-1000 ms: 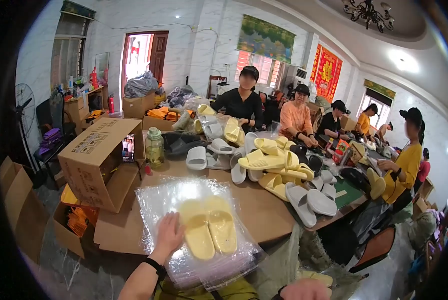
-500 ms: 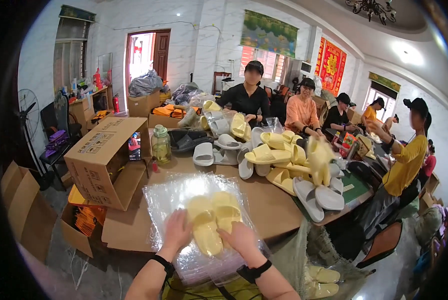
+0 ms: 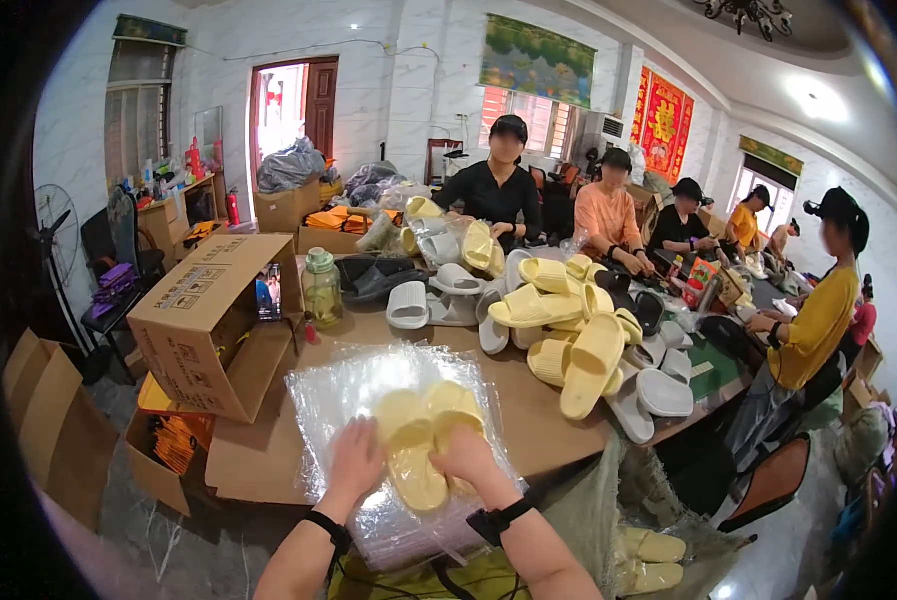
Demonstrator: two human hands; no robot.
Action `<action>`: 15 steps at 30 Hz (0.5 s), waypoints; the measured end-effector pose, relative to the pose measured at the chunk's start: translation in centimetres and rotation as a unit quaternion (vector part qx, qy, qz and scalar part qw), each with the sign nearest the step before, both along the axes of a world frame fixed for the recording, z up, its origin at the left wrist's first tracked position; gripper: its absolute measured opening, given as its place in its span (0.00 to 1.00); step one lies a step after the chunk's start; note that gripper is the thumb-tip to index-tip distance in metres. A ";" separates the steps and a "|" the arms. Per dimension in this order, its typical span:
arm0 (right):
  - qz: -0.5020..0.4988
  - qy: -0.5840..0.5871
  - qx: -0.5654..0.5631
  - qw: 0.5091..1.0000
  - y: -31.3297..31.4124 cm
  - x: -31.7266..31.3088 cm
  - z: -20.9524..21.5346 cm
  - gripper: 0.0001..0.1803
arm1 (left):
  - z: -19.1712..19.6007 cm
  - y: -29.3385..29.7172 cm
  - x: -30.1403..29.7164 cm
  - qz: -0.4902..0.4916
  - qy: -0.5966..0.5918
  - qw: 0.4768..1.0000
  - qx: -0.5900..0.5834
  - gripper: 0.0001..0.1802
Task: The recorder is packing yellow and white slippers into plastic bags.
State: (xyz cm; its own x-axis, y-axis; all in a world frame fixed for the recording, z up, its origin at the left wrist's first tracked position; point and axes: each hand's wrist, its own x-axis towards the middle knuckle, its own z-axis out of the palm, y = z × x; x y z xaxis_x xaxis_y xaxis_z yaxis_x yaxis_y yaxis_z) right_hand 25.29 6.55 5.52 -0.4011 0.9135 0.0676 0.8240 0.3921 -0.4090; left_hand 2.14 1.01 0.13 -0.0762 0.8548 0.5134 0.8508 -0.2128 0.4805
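Observation:
A pair of pale yellow slippers (image 3: 416, 482) lies side by side, toes away from me, on a stack of clear plastic bags (image 3: 329, 388) at the table's near edge. My left hand (image 3: 356, 456) rests flat on the plastic, its fingertips at the left slipper's outer edge. My right hand (image 3: 465, 455) is closed around the right slipper near its strap, with the thumb side toward the left slipper. Its fingertips are partly hidden. Whether the pair is inside a bag I cannot tell.
A heap of yellow slippers (image 3: 594, 355) and grey slippers (image 3: 666, 390) covers the table's right side. An open cardboard box (image 3: 204, 320) and a glass jar (image 3: 322, 288) stand at the left. Several people sit or stand beyond. A woven sack (image 3: 579, 530) hangs at the near right.
My right hand has shifted slightly up along the right slipper; my left hand stays put. Yellow slippers that were in mid-air now lie on the heap. The standing person's raised hand has come down.

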 end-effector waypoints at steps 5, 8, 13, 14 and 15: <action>-0.016 0.094 0.064 0.993 -1.1 0.6 -1.7 0.30 | 0.4 -0.2 0.3 0.003 -0.001 1.000 -0.003 0.31; -0.021 0.203 -0.015 0.979 -2.4 1.6 -1.0 0.32 | 0.1 -0.3 0.1 0.002 -0.007 1.000 -0.006 0.31; 0.016 0.359 -0.026 0.933 -4.5 4.1 -1.1 0.31 | 0.2 -0.7 0.1 -0.003 -0.004 1.000 0.007 0.30; 0.013 0.360 -0.023 0.933 -4.9 5.1 -0.4 0.31 | 0.2 -0.6 0.2 -0.005 -0.004 1.000 0.006 0.30; 0.045 0.469 -0.059 0.880 -5.1 6.1 0.7 0.30 | 0.1 -0.7 0.2 -0.003 -0.007 1.000 0.004 0.30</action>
State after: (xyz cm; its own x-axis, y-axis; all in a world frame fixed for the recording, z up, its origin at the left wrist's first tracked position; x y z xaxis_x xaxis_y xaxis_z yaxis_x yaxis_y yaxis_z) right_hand 31.35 1.42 6.24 -0.2907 0.9035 0.3150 0.0707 0.3486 -0.9346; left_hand 2.38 0.35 0.20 -0.0782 0.8516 0.5184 0.8430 -0.2211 0.4904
